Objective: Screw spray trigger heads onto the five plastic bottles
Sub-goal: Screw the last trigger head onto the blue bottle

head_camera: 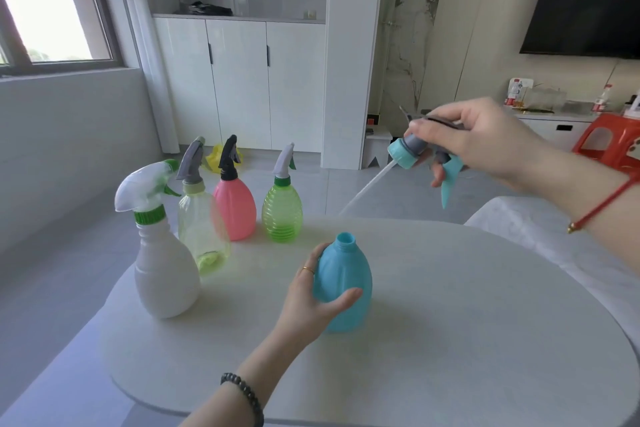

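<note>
A blue bottle with an open neck stands upright on the white oval table. My left hand grips its left side. My right hand holds a grey and blue spray trigger head in the air, up and to the right of the bottle, its white dip tube slanting down to the left. Four bottles carry trigger heads at the table's far left: a white one, a clear yellow-green one, a pink one and a green one.
A white bed or sofa edge lies beside the table on the right. A red plastic stool stands behind my right wrist. White cabinets line the far wall, with a yellow bag on the floor.
</note>
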